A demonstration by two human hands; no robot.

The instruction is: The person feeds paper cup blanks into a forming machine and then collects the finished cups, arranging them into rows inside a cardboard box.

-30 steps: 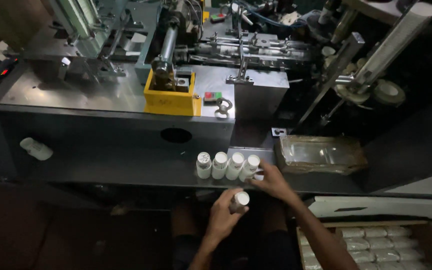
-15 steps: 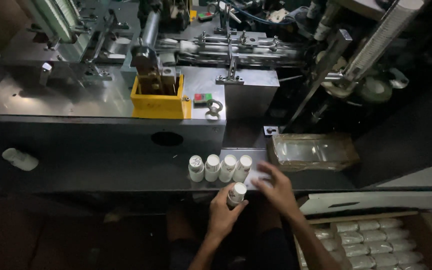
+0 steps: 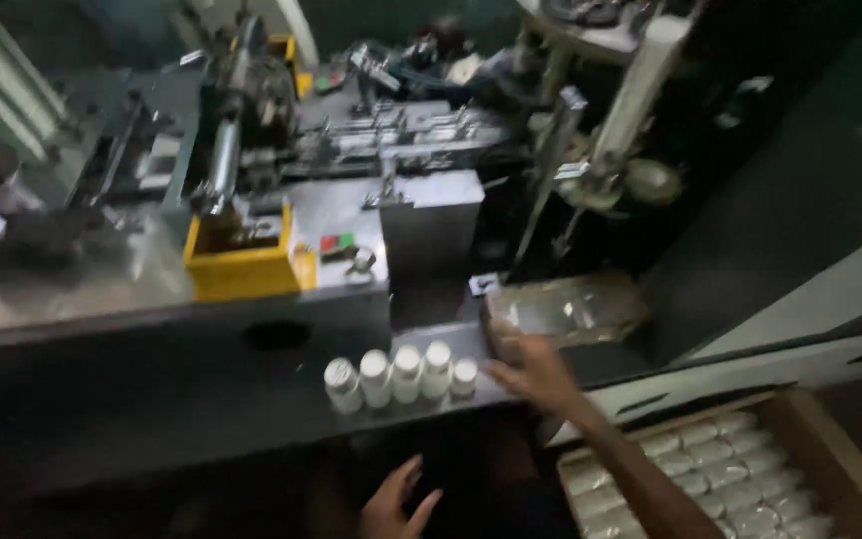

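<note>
The right hand (image 3: 531,371) lies low over the dark metal worktop (image 3: 152,399), palm down, its fingers (image 3: 499,371) spread slightly apart and holding nothing. Just beside those fingertips, to their left, stands a row of five small white capped plastic bottles (image 3: 401,375); the nearest one, the shortest-looking at the row's right end, is very close to the fingertips, though the blur makes it hard to say whether they touch it. The bottles stand upright, shoulder to shoulder, near the worktop's front edge.

Just beyond the right hand's fingers sits a clear crinkled plastic tray or bag (image 3: 566,311), almost against the back of the hand. Behind it rise the dark posts and fittings of the machine.

The left hand (image 3: 396,504) hovers at the bottom of the view, below the worktop's edge and well apart from the bottles, its fingers (image 3: 413,471) open and curled upward, empty.

Farther from both hands, up and to the left of the bottle row, a yellow metal box-shaped guard (image 3: 241,269) sits on the grey steel machine bed (image 3: 52,299), with a small red-and-green switch plate (image 3: 337,243) beside it. To the right of the right forearm, lower down, an open brown cardboard carton (image 3: 850,449) holds packed rows of white bottles lying side by side (image 3: 730,479).
</note>
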